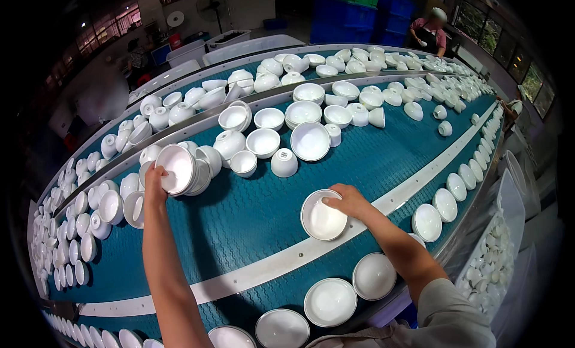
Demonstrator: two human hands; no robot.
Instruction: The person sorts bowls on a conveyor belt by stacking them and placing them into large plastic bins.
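My left hand grips the rim of a white bowl over the left part of the teal conveyor belt, its thumb inside the bowl; more bowls lie stacked or bunched right behind it. In my right hand is another white bowl, held by the rim with the thumb inside, above the white divider strip. Between the hands and farther back, loose white bowls stand upright, tilted or upside down. Nearest me, a row of white bowls lies along the outer belt lane.
A metal rail separates a back lane heaped with bowls. A bin of small white pieces stands at the right. Blue crates and white tubs are behind the belt. A person in a cap works at the far right.
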